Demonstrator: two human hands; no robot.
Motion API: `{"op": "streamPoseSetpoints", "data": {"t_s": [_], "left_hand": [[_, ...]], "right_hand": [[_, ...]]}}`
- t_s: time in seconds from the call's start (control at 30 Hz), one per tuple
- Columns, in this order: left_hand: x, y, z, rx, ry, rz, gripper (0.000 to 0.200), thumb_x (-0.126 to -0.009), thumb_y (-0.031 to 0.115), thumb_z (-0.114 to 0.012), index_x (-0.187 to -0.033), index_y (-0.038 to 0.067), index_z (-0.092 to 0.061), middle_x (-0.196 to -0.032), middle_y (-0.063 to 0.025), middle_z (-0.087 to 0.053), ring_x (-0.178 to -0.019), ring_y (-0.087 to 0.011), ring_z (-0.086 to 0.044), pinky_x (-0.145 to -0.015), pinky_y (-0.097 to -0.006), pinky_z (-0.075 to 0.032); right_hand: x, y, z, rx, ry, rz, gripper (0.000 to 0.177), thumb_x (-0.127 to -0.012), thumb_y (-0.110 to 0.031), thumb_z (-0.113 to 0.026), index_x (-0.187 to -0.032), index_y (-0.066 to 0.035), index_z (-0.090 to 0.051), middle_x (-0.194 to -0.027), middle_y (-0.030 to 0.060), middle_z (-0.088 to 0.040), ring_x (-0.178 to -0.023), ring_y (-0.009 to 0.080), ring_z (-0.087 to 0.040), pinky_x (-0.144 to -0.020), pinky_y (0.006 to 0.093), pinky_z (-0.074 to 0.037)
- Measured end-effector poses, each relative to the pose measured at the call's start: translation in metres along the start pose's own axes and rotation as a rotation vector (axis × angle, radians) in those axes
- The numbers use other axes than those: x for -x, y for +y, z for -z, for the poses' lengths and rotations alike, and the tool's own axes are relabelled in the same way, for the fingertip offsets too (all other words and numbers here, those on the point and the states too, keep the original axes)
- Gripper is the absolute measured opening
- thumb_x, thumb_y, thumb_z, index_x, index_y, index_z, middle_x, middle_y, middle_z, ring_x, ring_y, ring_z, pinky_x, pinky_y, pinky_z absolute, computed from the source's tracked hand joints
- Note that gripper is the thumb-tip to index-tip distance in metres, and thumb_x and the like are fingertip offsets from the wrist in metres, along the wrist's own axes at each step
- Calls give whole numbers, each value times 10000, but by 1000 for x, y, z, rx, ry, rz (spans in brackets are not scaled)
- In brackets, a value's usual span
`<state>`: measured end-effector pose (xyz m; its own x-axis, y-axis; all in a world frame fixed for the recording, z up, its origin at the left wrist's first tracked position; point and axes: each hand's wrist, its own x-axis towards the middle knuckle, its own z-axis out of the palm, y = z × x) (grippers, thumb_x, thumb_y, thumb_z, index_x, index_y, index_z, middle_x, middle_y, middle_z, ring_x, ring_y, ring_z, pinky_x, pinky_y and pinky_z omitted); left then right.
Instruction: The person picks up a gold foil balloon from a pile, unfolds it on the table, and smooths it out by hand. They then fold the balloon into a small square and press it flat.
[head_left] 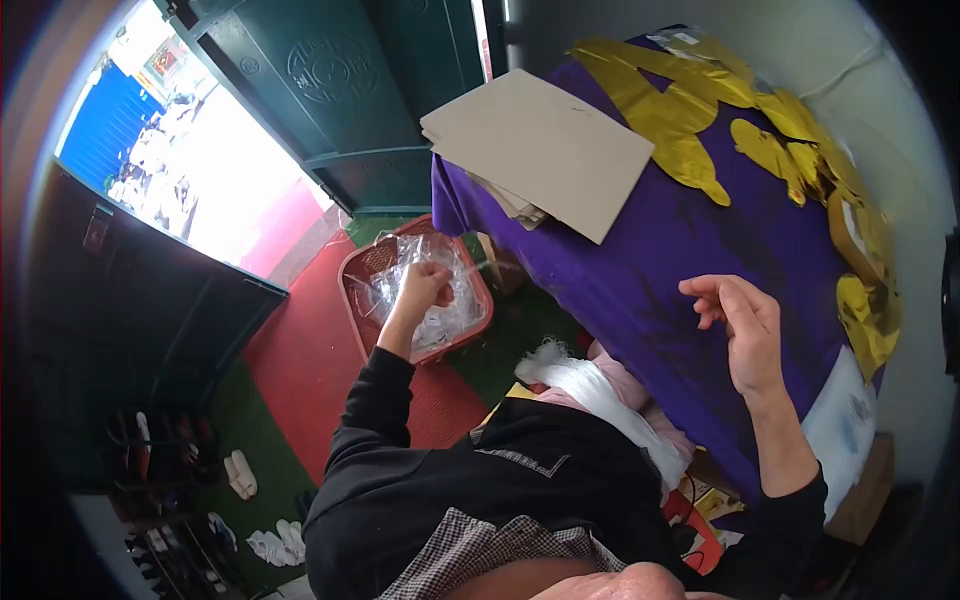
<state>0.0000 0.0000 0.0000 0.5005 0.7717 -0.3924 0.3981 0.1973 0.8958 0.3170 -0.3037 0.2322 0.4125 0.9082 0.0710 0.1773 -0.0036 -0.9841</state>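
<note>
My left hand hangs over a red plastic basket filled with clear plastic wrapping. Its fingers are curled together, and whatever they may hold is too small to make out. My right hand is raised above the purple cloth that covers a table, its fingers bent and apart with nothing seen between them. To its upper left, a stack of beige boards lies at the table's corner. Yellow foil-like pieces are spread along the far side of the cloth. White fabric lies beside my body.
Green doors stand open to a bright outdoor area at the upper left. A red mat covers part of the green floor. Slippers and a shoe rack are at the lower left. A cardboard box stands at the right.
</note>
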Motion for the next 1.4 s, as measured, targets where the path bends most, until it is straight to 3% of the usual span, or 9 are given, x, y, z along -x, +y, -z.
{"op": "streamPoseSetpoints", "data": {"t_s": [0.3,0.5,0.63,0.7,0.83,1.03,1.1,1.27,1.4], "left_hand": [[-27,20,41,-386,386,70,508,-948,144,-526,-1416,-29,-426,-1079,-246,-665,-553,-300,-688,-420,-336,-544],[-19,23,63,434,45,-17,552,-910,210,-612,-1370,-62,-473,-1131,-167,-685,-606,-260,-704,-362,-274,-463],[-44,-52,70,-1366,-94,32,377,-872,276,-661,-971,-87,-681,-948,-267,-692,-615,-329,-708,-466,-404,-526],[-56,-42,64,-479,129,317,363,-859,264,-662,-864,-99,-673,-863,-291,-683,-559,-325,-693,-566,-418,-562],[-47,34,75,-739,361,-45,246,-849,126,-585,-978,-67,-667,-746,-218,-686,-629,-326,-695,-626,-432,-554],[-11,155,71,-860,904,-599,402,-875,45,-494,-1274,25,-534,-1114,-262,-626,-965,-431,-641,-792,-483,-522],[-11,213,71,-795,1019,-997,351,-895,59,-475,-1233,32,-567,-1146,-239,-619,-968,-422,-637,-799,-473,-522],[1,387,-12,-881,1040,-1337,173,-898,162,-516,-969,72,-646,-953,-115,-663,-872,-316,-672,-747,-418,-555],[-50,450,-118,-1178,884,-1295,152,-826,122,-616,-914,33,-701,-944,-146,-672,-854,-310,-685,-639,-426,-590]], "right_hand": [[-48,-5,-8,63,38,25,316,-1007,-175,-458,-996,33,-695,-978,103,-716,-763,100,-576,-687,243,-470],[-63,-8,-16,81,27,65,296,-1004,-164,-469,-1001,17,-703,-978,89,-716,-773,92,-580,-693,233,-474],[-66,-9,-24,193,34,152,236,-983,-91,-491,-1010,11,-701,-959,63,-699,-794,80,-585,-706,215,-468],[-68,-12,-26,378,22,257,200,-955,-38,-512,-1017,13,-696,-951,69,-690,-804,95,-597,-717,217,-470],[-79,-4,-29,595,117,588,146,-865,47,-588,-979,28,-678,-926,108,-680,-852,223,-629,-767,291,-506],[-77,-5,-26,665,135,609,108,-820,34,-650,-924,11,-669,-893,115,-665,-864,269,-608,-780,347,-497],[-75,-16,-36,673,69,672,94,-816,16,-669,-908,0,-669,-878,112,-659,-860,270,-602,-784,352,-492],[-82,-47,-97,620,10,950,245,-763,-31,-726,-989,-13,-633,-999,125,-614,-904,305,-566,-805,375,-476],[-87,-74,-144,429,139,967,307,-714,-13,-737,-987,-12,-596,-1058,150,-568,-969,323,-533,-812,374,-457]]}}
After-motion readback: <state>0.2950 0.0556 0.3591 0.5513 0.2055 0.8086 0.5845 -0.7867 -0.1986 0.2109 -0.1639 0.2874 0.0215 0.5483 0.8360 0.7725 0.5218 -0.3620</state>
